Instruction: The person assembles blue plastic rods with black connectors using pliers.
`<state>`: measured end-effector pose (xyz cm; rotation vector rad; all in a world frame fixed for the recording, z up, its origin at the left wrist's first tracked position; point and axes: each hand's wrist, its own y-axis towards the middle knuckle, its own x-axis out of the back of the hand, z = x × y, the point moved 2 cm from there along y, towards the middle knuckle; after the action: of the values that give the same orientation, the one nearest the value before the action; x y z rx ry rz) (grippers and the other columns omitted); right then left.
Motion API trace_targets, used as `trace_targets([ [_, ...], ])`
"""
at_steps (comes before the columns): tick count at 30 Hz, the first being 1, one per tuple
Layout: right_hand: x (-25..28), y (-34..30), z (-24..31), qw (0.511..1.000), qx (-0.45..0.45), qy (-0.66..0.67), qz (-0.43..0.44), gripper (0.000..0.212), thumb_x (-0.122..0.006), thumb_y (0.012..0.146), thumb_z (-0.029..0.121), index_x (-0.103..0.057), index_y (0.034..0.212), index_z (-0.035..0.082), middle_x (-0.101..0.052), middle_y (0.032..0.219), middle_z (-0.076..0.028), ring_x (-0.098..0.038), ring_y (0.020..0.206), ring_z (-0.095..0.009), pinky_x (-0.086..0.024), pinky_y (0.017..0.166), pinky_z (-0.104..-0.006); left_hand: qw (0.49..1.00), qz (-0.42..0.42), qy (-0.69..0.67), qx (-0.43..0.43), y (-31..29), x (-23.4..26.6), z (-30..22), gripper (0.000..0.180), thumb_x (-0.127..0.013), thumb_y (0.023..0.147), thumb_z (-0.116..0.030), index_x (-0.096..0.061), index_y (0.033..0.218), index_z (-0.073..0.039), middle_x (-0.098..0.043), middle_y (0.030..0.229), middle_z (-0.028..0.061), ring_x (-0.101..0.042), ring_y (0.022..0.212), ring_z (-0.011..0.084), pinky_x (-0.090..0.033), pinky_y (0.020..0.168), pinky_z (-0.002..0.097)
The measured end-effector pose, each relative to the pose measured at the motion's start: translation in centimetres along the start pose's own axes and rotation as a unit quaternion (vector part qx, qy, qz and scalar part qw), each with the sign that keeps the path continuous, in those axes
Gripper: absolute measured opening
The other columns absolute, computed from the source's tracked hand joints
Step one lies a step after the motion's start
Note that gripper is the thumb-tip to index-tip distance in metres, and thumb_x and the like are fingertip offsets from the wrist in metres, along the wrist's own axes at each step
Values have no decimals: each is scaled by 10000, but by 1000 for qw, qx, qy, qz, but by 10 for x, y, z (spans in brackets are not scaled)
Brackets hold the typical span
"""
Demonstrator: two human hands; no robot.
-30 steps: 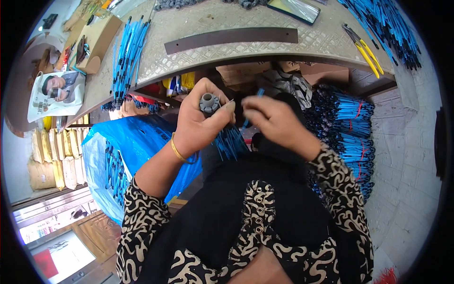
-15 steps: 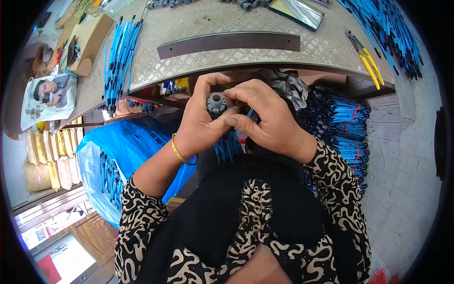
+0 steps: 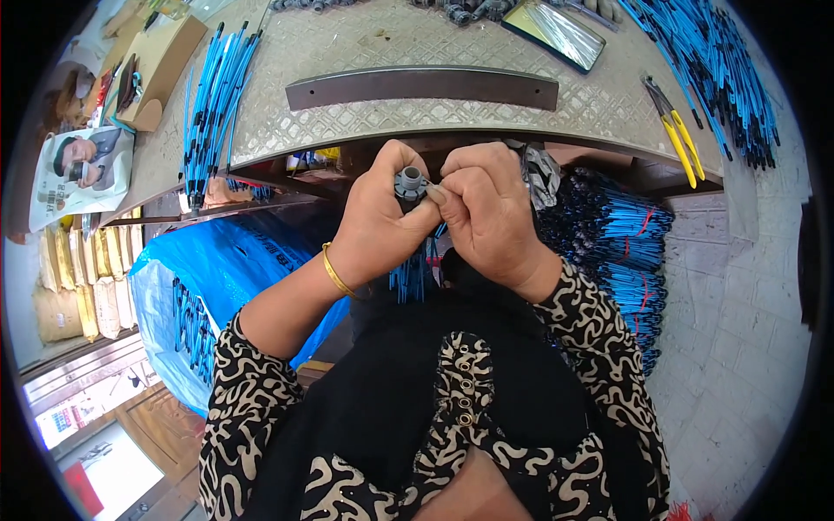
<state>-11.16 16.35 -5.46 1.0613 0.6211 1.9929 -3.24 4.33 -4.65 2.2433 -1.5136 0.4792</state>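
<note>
My left hand [image 3: 378, 217] is closed around a grey round plastic fitting [image 3: 410, 184] with a hollow neck on top and notches about its rim. Below it hang thin blue tubes [image 3: 408, 282], partly hidden by my hands. My right hand [image 3: 495, 208] pinches at the fitting's right edge, thumb and forefinger pressed together with the other fingers curled in. Whatever lies between those fingertips is too small to make out. Both hands are just in front of the table's near edge, above my lap.
On the table [image 3: 373, 48] lie a dark metal strip [image 3: 421, 87], yellow-handled pliers [image 3: 678, 139], a phone-like slab [image 3: 556, 35] and bundles of blue tubes [image 3: 217, 113]. A blue plastic bag [image 3: 217, 260] stands at my left. Stacked tube bundles [image 3: 630, 252] are at my right.
My right hand's fingers have curled in and its fingertips have closed at the fitting's edge. The fitting has shifted slightly right and up in my left hand.
</note>
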Motion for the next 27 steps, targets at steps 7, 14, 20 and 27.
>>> trace_targets([
  [7, 13, 14, -8, 996, -16, -7, 89, 151, -575, 857, 159, -503, 824, 30, -507, 821, -80, -483, 694, -221, -402, 612, -290, 998, 36, -51, 13, 2, -5, 2, 206, -632, 731, -93, -473, 841, -22, -513, 653, 74, -479, 599, 116, -425, 559, 272],
  [14, 8, 4, -20, 906, -276, 249, 202, 193, -583, 859, 202, -509, 860, 23, -479, 776, -77, -472, 680, -193, -406, 619, -282, 971, 121, -189, 88, 2, -6, 7, 188, -597, 745, -12, -453, 862, -37, -501, 731, -7, -489, 683, 46, -425, 602, 204],
  [20, 22, 6, -13, 992, 5, 45, 114, 175, -589, 818, 178, -521, 876, 28, -529, 802, -73, -526, 719, -230, -435, 655, -319, 993, 95, -63, -3, 6, -6, 3, 198, -612, 740, -23, -456, 861, -38, -521, 742, 0, -513, 711, 51, -429, 626, 209],
  [27, 16, 3, -13, 980, 171, -62, 84, 226, -601, 694, 121, -535, 890, 31, -558, 836, -89, -554, 752, -255, -447, 695, -351, 995, 82, -40, -51, 10, -6, -3, 188, -632, 695, -29, -477, 801, -29, -507, 679, 25, -454, 658, 73, -416, 591, 242],
])
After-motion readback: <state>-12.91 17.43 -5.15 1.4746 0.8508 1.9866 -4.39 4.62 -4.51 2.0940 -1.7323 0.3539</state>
